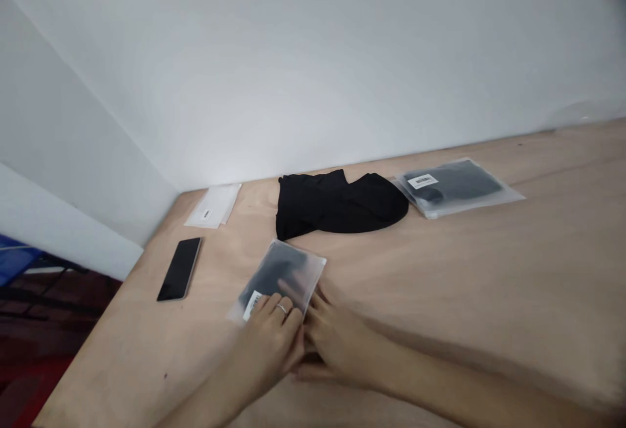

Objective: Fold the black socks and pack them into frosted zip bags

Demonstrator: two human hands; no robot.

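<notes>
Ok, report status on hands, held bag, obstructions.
Left hand on plastic bag; right hand at its edge. Dark item inside. Black cloth close beyond, apparently not blocking.

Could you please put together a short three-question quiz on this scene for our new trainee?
1. Multiple choice: On which hand does a ring show?
A) the left hand
B) the right hand
C) neither hand

2. True or false: In this view, the smartphone lies to the left of the black fabric piece.

3. Short answer: What are the two hands handling?

Key:
1: A.
2: True.
3: A translucent plastic bag with dark contents and a white label; the left hand is over it and the right hand is at its right edge. Whether any fingers reach inside is unclear.
</notes>
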